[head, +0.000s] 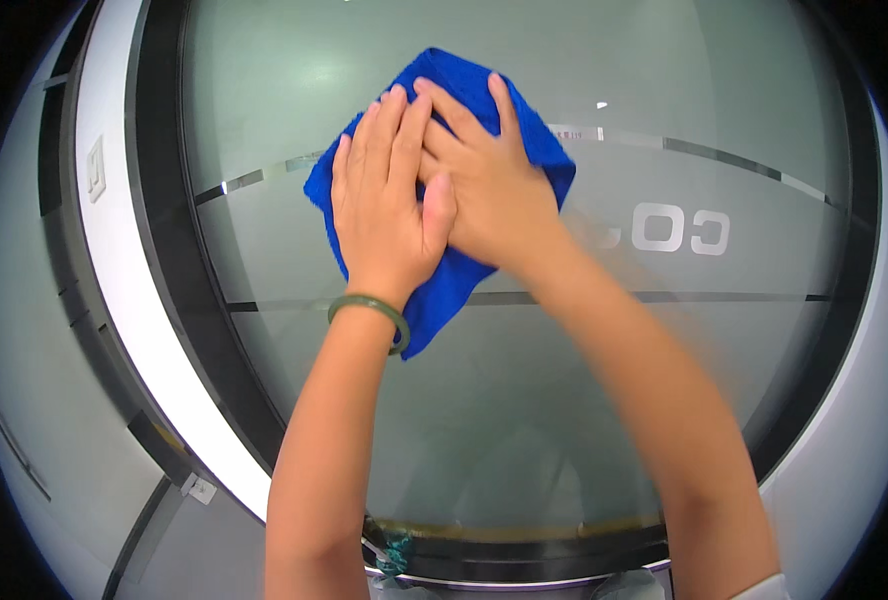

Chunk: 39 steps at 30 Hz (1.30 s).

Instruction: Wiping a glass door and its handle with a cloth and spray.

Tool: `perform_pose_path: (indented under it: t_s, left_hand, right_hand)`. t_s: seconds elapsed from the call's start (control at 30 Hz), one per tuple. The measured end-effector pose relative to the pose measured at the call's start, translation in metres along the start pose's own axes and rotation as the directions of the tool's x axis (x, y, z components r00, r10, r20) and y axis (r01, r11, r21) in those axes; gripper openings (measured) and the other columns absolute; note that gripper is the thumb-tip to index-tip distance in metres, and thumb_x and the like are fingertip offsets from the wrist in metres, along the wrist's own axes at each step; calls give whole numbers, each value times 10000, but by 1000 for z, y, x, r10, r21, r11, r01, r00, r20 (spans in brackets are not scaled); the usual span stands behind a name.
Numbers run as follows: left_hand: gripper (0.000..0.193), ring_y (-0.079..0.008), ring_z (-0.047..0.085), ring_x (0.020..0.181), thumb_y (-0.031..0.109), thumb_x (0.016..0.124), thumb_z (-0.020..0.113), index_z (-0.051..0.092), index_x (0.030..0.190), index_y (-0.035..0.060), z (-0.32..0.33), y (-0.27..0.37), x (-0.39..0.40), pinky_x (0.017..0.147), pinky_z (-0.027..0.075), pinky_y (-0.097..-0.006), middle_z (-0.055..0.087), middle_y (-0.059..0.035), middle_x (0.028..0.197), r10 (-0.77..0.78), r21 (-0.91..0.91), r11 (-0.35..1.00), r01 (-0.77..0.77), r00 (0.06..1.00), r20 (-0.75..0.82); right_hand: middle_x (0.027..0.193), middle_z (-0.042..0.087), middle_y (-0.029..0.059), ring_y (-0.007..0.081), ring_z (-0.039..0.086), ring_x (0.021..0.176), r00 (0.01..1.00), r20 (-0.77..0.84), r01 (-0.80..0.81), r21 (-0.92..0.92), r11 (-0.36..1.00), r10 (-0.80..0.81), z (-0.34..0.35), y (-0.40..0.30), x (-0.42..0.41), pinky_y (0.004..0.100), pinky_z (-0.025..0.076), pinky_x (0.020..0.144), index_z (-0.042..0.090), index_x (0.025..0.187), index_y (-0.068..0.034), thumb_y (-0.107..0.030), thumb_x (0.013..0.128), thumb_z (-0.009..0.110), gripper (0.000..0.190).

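Note:
A blue microfiber cloth (444,300) lies spread against a frosted glass panel (549,390). My left hand (384,187) presses on the cloth's left part, fingers pointing up and close together, a green bangle (369,301) around the wrist. Beside it and touching it, my right hand (489,180) rests on the cloth with its fingers spread. Both hands are flat, and neither is seen to grip the cloth. Part of the cloth is hidden under the hands, and its lower corner hangs below them.
A dark frame (211,330) borders the glass. Pale lettering (657,227) and reflective strips (721,156) cross the panel. On the white wall at left is a switch plate (96,169). A teal bunched item (394,553) shows at the bottom, by the lower frame.

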<state>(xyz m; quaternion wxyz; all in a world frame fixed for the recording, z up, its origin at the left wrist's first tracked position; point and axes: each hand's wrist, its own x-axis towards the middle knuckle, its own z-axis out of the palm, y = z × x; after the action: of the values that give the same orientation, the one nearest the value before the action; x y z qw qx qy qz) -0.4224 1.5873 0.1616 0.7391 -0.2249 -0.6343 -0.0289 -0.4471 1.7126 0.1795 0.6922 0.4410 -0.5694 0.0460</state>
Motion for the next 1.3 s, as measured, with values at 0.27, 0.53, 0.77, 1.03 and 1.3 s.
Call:
perform_pose_path:
  t_s: [0.27,0.53,0.77,1.03,1.3]
  left_hand:
    - [627,-373,394,1272,540,867,372,492,1330,135,-21,77,-180,1037,254,-535,403,-225,1380,39,-62,998,-15,918,394]
    - [769,-417,311,1316,499,769,526,389,1381,54,8,92,-137,1053,240,-545,310,-260,1426,111,-148,988,-53,903,415]
    - [556,-348,429,1244,364,862,480,445,1351,100,50,82,32,1028,321,-431,428,-200,1370,272,-99,958,-270,962,5]
    - [529,-324,465,1224,398,866,445,500,1322,135,57,109,-10,1014,327,-454,469,-168,1352,235,-76,970,-233,972,17]
    - [635,-327,397,1282,501,860,415,422,1386,147,39,160,-136,1047,264,-462,412,-193,1391,273,-242,953,-183,866,419]
  right_hand:
    - [1385,445,47,261,312,1352,891,339,-332,32,943,302,-21,-114,-183,689,109,1011,481,1311,-111,-295,838,463,508]
    - [1410,394,147,334,315,1335,924,362,-160,77,984,122,-41,-48,-174,603,97,1086,434,1342,-57,-340,823,472,593]
    - [1338,454,171,322,376,1279,997,59,-37,-181,983,48,-79,61,-59,533,178,1081,467,1290,-30,-287,844,473,514]
    - [1366,448,38,279,343,1305,972,-15,-235,-189,953,236,-70,36,-115,615,149,1059,490,1291,-139,-274,834,474,477]
    - [1339,499,46,275,421,1260,884,189,-372,-269,888,428,-82,-44,-239,619,185,1033,565,1228,-136,-330,842,484,439]
